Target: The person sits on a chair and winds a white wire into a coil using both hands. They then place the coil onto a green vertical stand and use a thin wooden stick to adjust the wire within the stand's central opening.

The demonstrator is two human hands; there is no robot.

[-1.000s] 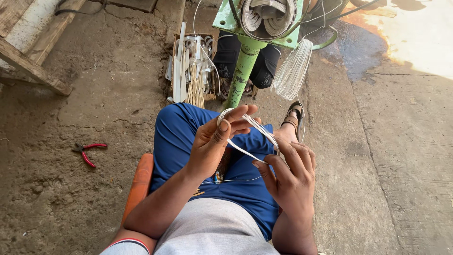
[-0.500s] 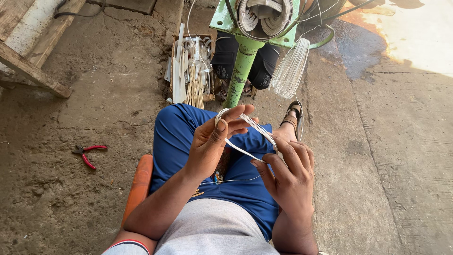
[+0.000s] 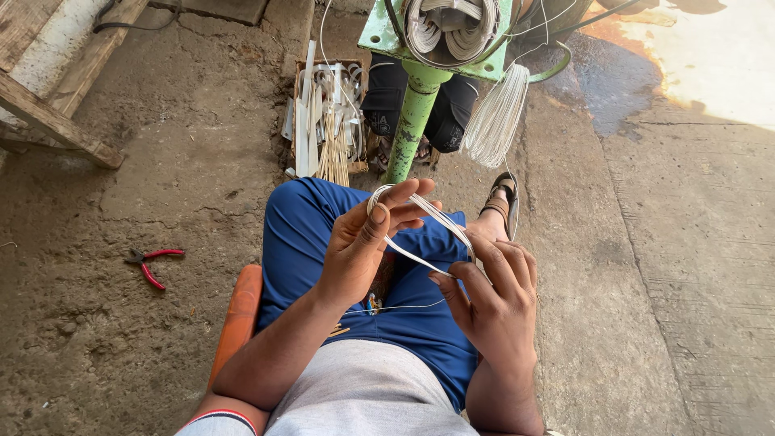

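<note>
My left hand [image 3: 363, 250] and right hand [image 3: 492, 295] both pinch the white strip loop [image 3: 420, 234], its long axis slanting down-right from the left hand.

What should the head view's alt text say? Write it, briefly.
A seated person's left hand and right hand hold a loop of white strips over their lap. Ahead stands a green post with coiled strips; red pliers lie on the concrete floor.
</note>
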